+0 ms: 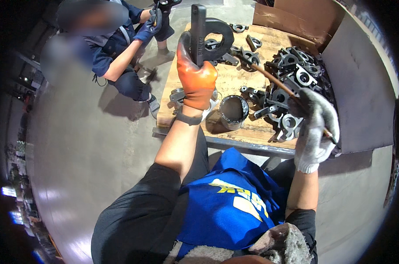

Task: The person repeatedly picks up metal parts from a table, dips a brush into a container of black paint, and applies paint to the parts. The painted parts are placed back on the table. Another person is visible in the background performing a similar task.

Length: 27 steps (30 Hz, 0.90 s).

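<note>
My left hand, in an orange and black glove, is closed around the flat base of a black ring-shaped metal bracket and holds it up above the table. My right hand, in a whitish knit glove with grey stains, grips a thin brush by its brown handle. The brush's dark tip points up and left, close to the bracket's ring; whether they touch I cannot tell. Between my hands, near the table's front edge, stands a round can with dark paint-like smears on its rim.
A heap of metal brackets fills the right side of the wooden table. Several loose ones lie near the back. Cardboard panels wall the table's right and far sides. At the far left a co-worker in dark-blue gloves bends over another dark part.
</note>
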Available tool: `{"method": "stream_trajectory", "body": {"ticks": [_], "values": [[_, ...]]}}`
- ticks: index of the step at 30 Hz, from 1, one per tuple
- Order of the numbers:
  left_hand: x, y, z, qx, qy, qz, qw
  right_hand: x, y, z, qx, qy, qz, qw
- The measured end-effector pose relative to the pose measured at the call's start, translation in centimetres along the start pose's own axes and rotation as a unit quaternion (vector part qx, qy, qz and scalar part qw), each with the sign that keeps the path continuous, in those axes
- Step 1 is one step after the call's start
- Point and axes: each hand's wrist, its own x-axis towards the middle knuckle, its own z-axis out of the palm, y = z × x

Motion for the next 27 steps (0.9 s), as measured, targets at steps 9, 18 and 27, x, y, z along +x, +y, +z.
{"method": "stream_trajectory", "body": {"ticks": [9, 18, 27], "values": [[-0.3, 0.8, -1.4, -0.032, -0.021, 0.027, 0.999, 0.1, 1.4, 1.2, -0.054, -0.063, -0.040, 0.996], [-0.2, 1.3, -1.7, -0.021, -0.038, 0.014, 0.999, 0.5, 1.9, 2.2, -0.071, -0.064, -0.033, 0.995], [-0.4, 0.5, -1.6, -0.042, -0.045, 0.008, 0.998, 0.4, 1.9, 2.3, -0.107, -0.100, -0.031, 0.989]]}}
